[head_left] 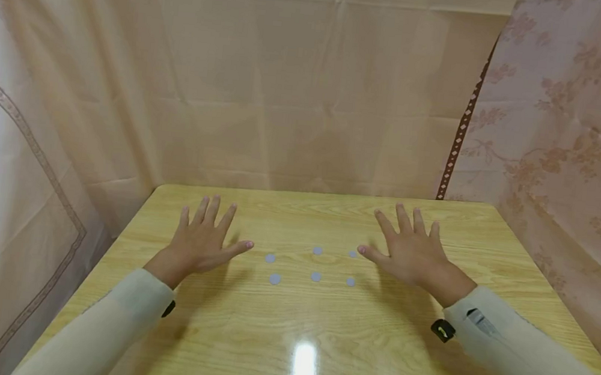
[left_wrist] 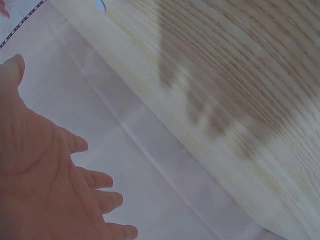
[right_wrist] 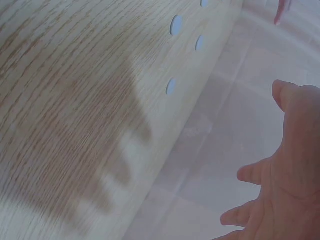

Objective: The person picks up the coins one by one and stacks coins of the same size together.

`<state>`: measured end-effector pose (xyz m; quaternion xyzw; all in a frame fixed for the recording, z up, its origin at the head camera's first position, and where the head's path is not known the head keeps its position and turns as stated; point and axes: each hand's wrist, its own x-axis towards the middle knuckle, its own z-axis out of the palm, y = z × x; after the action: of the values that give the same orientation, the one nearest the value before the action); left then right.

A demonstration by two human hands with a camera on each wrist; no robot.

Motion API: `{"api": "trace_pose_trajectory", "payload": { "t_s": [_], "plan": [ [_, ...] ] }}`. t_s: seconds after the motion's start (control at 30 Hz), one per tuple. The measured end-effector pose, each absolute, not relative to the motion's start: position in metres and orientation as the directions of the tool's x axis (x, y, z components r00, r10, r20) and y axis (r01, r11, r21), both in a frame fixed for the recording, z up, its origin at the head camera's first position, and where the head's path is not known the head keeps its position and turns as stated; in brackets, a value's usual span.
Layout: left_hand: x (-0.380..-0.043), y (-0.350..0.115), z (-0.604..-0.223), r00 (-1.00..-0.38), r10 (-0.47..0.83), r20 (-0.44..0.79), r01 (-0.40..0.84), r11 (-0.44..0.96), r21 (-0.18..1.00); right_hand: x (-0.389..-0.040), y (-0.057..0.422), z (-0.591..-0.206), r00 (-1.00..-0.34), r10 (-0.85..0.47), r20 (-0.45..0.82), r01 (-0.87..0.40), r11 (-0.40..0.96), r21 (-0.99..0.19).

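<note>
"Why are the six dots [head_left: 316, 277] apart?"
"Maybe so each shows; they lie on the table [head_left: 243, 333] between left hand [head_left: 199, 247] and right hand [head_left: 415, 259]; both hold nothing, fingers [head_left: 227, 219] spread wide."

- Head view is bright; white glare [head_left: 304, 372] streaks the near tabletop [head_left: 242, 339].
- Left hand [head_left: 198, 247] and right hand [head_left: 414, 256] cast soft shadows [head_left: 220, 282] inward.
- Both wrist views look hazy and washed out.

The left hand [left_wrist: 45, 175] spreads its fingers, palm to the camera, before a pale cloth [left_wrist: 130, 145]; the wood-grained table [left_wrist: 235, 45] slants across the upper right, bearing a fingered shadow [left_wrist: 217, 117]; the top edge crops a pale disc [left_wrist: 101, 5].
</note>
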<state>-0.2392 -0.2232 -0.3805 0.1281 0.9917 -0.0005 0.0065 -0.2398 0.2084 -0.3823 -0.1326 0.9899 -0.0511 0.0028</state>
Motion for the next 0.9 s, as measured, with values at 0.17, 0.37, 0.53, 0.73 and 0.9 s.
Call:
{"api": "trace_pose_trajectory", "payload": {
  "t_s": [0.17, 0.37, 0.53, 0.73, 0.9],
  "plan": [
    [-0.24, -0.223, -0.381, -0.967, 0.253, -0.016, 0.253, 0.967, 0.008, -0.239, 0.208, -0.385, -0.965, -0.263, 0.0, -0.261, 0.96, -0.1],
    [-0.241, -0.222, -0.383, -0.965, 0.26, -0.025, 0.26, 0.965, 0.013, -0.238, 0.203, -0.386, -0.959, -0.283, 0.019, -0.283, 0.951, -0.127],
    [-0.24, -0.215, -0.388, -0.954, 0.301, -0.007, 0.3, 0.953, 0.039, -0.238, 0.19, -0.388, -0.946, -0.318, 0.058, -0.323, 0.936, -0.143],
    [-0.235, -0.202, -0.392, -0.945, 0.325, 0.029, 0.326, 0.942, 0.083, -0.236, 0.17, -0.394, -0.926, -0.359, 0.115, -0.376, 0.907, -0.188],
    [-0.232, -0.195, -0.397, -0.94, 0.337, 0.059, 0.342, 0.934, 0.106, -0.236, 0.156, -0.4, -0.9, -0.398, 0.177, -0.428, 0.884, -0.189]
  ]
}}
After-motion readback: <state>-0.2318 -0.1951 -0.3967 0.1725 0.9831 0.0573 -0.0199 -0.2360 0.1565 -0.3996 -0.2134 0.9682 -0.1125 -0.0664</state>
